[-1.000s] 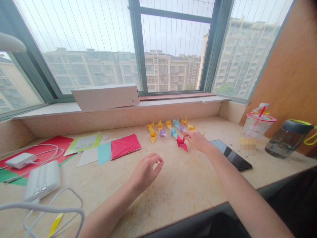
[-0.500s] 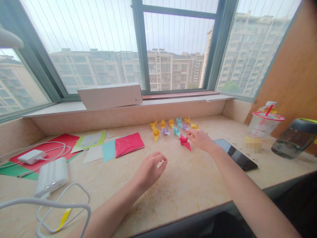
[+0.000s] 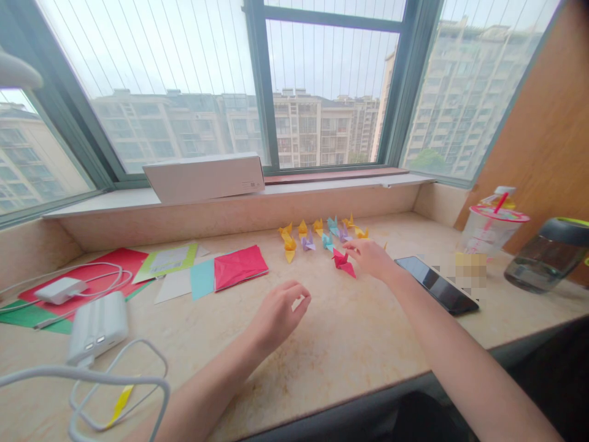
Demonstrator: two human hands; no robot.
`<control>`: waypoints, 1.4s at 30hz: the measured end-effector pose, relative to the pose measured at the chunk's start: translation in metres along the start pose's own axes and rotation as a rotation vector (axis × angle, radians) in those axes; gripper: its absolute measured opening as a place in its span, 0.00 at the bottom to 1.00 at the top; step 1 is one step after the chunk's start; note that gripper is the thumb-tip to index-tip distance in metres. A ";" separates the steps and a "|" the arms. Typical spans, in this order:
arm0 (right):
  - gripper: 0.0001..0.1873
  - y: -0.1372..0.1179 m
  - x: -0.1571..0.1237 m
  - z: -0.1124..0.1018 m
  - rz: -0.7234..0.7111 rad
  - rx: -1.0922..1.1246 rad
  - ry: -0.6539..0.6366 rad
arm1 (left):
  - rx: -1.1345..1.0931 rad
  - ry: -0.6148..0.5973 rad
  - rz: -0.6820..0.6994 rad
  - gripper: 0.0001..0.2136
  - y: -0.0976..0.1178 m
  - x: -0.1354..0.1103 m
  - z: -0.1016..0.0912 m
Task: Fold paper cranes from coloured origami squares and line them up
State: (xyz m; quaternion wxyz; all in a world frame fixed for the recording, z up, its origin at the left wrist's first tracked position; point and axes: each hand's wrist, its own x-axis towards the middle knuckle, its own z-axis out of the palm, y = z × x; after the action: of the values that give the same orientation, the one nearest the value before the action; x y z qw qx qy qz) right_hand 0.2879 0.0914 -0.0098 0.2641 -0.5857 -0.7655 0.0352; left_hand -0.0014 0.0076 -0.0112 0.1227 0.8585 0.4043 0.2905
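A red paper crane (image 3: 343, 263) stands on the stone counter, in front of several yellow, blue and purple cranes. My right hand (image 3: 365, 255) is at its upper right side, fingers drawn together and touching it; the exact contact is partly hidden. Behind the fingers are a light blue crane (image 3: 327, 242) and a purple crane (image 3: 308, 244). A yellow crane (image 3: 289, 248) is at the left of the group. My left hand (image 3: 283, 310) rests over the counter with loosely curled fingers, a gap between thumb and forefinger, and nothing in it.
Left of my hands lie a red packet (image 3: 240, 267), coloured paper sheets (image 3: 168, 261), a white power bank (image 3: 99, 325) and looping cables (image 3: 151, 383). At right are a dark phone (image 3: 437, 285), a plastic cup (image 3: 488, 230) and a dark-lidded bottle (image 3: 545, 255). A white box (image 3: 205, 178) stands on the sill.
Almost nothing differs. My right hand stays at the red crane, which remains in place, and my left hand keeps its curled pose.
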 end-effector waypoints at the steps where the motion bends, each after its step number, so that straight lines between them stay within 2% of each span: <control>1: 0.13 0.000 0.000 0.000 -0.001 0.003 0.002 | 0.000 -0.001 -0.001 0.06 0.000 0.000 0.000; 17: 0.14 0.002 0.000 -0.001 0.001 0.004 0.018 | 0.019 -0.004 0.004 0.07 0.001 0.000 -0.001; 24: 0.15 0.003 -0.001 -0.003 -0.018 0.008 0.086 | 0.020 0.012 0.011 0.06 -0.001 0.000 0.000; 30: 0.15 0.003 -0.001 -0.007 -0.034 0.003 0.212 | 0.021 0.021 0.018 0.06 -0.003 0.000 0.001; 36: 0.17 0.002 0.002 -0.005 -0.046 0.052 0.438 | 0.057 0.040 0.002 0.06 -0.009 0.002 0.000; 42: 0.15 -0.026 -0.005 0.007 -0.119 0.227 0.525 | 0.200 0.067 -0.066 0.08 -0.026 0.007 -0.014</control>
State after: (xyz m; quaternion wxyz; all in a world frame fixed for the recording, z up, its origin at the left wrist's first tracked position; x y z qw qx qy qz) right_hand 0.2628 0.0801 -0.0079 0.5186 -0.4956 -0.6951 -0.0479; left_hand -0.0220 0.0288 -0.0091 0.0324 0.8425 0.4632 0.2730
